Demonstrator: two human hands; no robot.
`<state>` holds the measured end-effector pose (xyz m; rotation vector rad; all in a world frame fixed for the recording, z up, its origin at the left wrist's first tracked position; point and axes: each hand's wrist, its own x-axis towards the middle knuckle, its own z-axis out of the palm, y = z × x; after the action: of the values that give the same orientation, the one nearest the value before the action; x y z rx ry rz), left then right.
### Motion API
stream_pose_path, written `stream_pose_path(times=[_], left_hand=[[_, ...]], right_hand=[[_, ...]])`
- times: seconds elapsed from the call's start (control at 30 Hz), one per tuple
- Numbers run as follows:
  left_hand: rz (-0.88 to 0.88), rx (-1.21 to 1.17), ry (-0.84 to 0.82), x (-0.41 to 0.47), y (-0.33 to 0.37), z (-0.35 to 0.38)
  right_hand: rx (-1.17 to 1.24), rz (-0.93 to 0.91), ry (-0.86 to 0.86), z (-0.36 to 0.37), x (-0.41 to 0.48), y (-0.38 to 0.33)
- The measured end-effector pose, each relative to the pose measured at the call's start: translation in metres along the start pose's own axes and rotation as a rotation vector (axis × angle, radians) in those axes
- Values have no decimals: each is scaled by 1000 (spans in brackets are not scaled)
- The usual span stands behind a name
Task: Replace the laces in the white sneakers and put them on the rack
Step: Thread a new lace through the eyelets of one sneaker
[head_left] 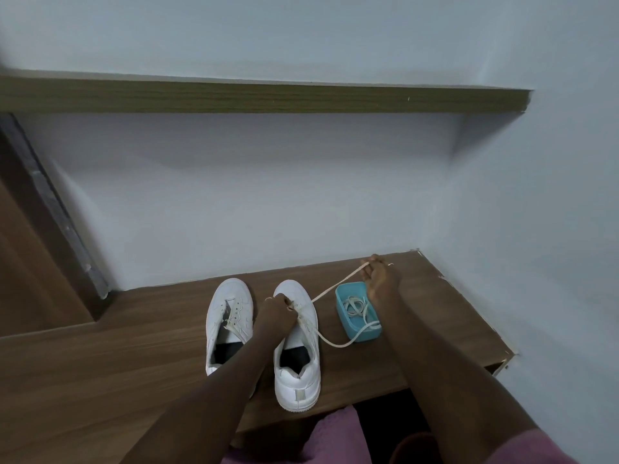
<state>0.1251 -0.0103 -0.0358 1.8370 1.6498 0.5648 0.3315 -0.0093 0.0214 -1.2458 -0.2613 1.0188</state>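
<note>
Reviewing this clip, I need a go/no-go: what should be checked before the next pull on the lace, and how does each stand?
1. Left hand pinches the lace at the sneaker eyelets: ok.
2. Right hand pinches the pulled end: ok.
3. Stretch between the hands taut, unsnagged: ok.
4. Slack clear of teal box: not ok, a loop lies on its rim.
5. Other sneaker laced: cannot tell.
</note>
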Motion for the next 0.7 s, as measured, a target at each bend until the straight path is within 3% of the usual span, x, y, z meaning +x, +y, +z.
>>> stream_pose_path(times=[0.1,0.23,0.37,0.47,0.57,0.7], left_hand=[[154,-31,-39,2,33,-3],[280,-37,-54,17,75,6],[187,-48,48,28,77,12],[205,-165,29,24,65,12],[206,25,60,24,38,5],[85,235,62,25,6,-11]], right_hand=[[43,18,-224,9,-7,11],[-183,-41,-385,27,-14,25],[-226,-99,-308,29,-14,19],[-39,-21,-299,22,-5,13],[169,27,-165,11,7,2],[223,-87,44,-11,21,-27]])
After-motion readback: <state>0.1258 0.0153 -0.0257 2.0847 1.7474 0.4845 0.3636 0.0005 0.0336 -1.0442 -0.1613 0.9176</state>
